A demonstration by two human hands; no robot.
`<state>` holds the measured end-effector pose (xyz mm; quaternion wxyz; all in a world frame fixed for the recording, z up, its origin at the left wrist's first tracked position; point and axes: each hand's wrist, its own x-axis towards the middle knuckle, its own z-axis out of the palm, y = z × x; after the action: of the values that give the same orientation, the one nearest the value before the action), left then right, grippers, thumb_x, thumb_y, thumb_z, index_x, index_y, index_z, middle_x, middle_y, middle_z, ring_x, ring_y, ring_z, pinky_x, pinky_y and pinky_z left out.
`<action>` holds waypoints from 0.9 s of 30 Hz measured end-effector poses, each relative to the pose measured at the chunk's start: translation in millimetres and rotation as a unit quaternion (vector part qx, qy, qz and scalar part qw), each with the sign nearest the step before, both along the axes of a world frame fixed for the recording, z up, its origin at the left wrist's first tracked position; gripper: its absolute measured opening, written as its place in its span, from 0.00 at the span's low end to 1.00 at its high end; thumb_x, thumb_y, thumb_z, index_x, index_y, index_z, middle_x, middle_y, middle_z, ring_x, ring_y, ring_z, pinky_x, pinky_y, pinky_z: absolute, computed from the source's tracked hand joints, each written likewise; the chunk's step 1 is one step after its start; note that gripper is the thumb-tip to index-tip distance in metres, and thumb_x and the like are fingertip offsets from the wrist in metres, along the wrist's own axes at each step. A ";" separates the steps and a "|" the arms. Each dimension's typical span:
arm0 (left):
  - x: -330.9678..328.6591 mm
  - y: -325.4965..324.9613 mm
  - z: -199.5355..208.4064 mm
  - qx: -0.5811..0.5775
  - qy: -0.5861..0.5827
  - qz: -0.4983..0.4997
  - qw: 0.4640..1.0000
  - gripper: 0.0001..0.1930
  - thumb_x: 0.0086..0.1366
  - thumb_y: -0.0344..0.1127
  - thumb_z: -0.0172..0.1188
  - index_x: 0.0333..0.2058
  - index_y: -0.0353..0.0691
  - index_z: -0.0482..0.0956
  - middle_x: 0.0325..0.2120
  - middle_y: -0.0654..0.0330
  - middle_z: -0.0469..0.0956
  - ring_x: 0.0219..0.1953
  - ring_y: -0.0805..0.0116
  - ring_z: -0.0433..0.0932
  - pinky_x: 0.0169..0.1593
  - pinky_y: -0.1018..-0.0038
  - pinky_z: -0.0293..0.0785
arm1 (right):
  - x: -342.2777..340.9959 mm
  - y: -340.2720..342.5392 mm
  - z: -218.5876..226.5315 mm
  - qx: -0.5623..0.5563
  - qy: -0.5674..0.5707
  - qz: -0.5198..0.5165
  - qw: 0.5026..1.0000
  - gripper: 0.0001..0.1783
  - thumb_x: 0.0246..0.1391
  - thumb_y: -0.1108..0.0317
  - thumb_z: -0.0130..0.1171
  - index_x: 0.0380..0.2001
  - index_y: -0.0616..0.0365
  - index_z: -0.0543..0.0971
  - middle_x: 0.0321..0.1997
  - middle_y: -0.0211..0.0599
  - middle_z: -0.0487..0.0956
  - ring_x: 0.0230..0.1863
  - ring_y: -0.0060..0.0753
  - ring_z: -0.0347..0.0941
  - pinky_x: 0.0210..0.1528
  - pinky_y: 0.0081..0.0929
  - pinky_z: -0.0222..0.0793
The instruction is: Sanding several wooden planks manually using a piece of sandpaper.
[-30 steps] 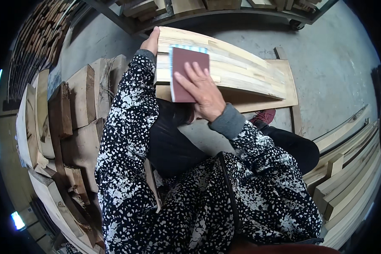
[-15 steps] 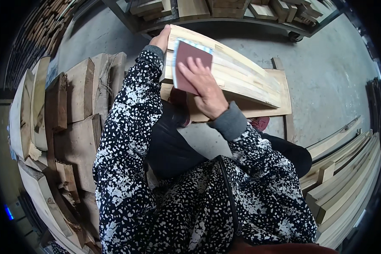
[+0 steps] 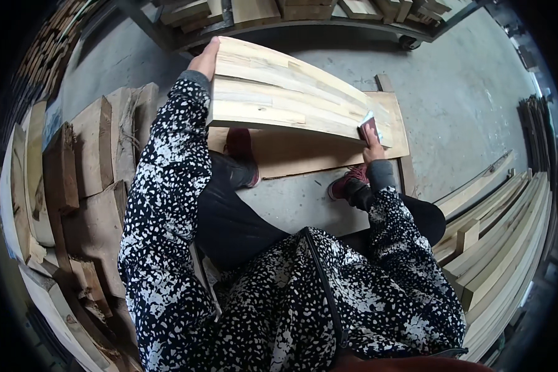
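A pale laminated wood board (image 3: 273, 84), made of glued strips, slants from upper left down to the right. My left hand (image 3: 204, 60) is closed on its raised left end, and its fingertips are partly hidden behind the edge. At the lower right end, my right hand (image 3: 373, 150) grips a reddish-brown sheet of sandpaper (image 3: 367, 127) with pale blue-and-white showing at its side. The sandpaper lies against the board near its front corner. Under the lowered end is a flat wooden panel (image 3: 279, 158) on the floor.
Rough timber slabs (image 3: 90, 146) are stacked at my left. Long sawn lengths of wood (image 3: 508, 239) lie at my right. A wheeled rack (image 3: 254, 28) loaded with wood blocks stands beyond the board. My red shoes (image 3: 240, 149) are close to the panel.
My right hand has slid the sandpaper from the board's left part to its lower right end. It was flat on the sheet and now grips it. The whole view has shifted slightly.
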<state>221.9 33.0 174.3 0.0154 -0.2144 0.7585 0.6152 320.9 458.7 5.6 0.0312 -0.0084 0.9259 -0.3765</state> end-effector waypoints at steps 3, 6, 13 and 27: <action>6.9 8.3 9.2 0.062 0.015 0.019 0.998 0.26 0.56 0.53 0.48 0.42 0.35 0.70 0.40 0.56 0.72 0.39 0.69 0.70 0.45 0.79 0.64 | 2.0 -71.7 49.7 -0.024 0.140 0.065 0.988 0.43 0.26 0.90 0.36 0.54 0.52 0.58 0.57 0.50 0.56 0.61 0.44 0.44 0.62 0.32 0.37; 3.7 4.4 6.5 0.156 0.004 0.010 0.988 0.24 0.57 0.51 0.48 0.41 0.36 0.70 0.39 0.57 0.72 0.38 0.68 0.71 0.44 0.77 0.66 | 10.7 -146.1 124.2 -0.108 0.199 0.191 0.955 0.44 0.27 0.88 0.40 0.55 0.48 0.58 0.59 0.48 0.53 0.61 0.51 0.42 0.62 0.40 0.35; 22.7 11.0 24.1 0.147 -0.027 0.004 0.989 0.27 0.58 0.54 0.44 0.44 0.35 0.67 0.40 0.55 0.71 0.41 0.66 0.72 0.44 0.74 0.67 | -5.5 -128.7 123.4 -0.083 0.175 0.272 0.943 0.44 0.29 0.88 0.42 0.55 0.45 0.57 0.60 0.46 0.49 0.62 0.49 0.39 0.61 0.44 0.32; 24.5 13.7 33.7 0.168 -0.029 -0.025 0.985 0.28 0.59 0.55 0.42 0.45 0.34 0.66 0.41 0.54 0.70 0.41 0.67 0.71 0.45 0.75 0.66 | -27.9 56.0 -48.4 -0.090 0.074 0.046 0.992 0.41 0.29 0.87 0.37 0.53 0.46 0.60 0.58 0.51 0.54 0.60 0.53 0.44 0.61 0.35 0.39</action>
<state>246.4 46.6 208.1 0.0886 -0.2077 0.6488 0.7267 293.0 514.8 -42.8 -0.0208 -0.0812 0.8868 -0.4545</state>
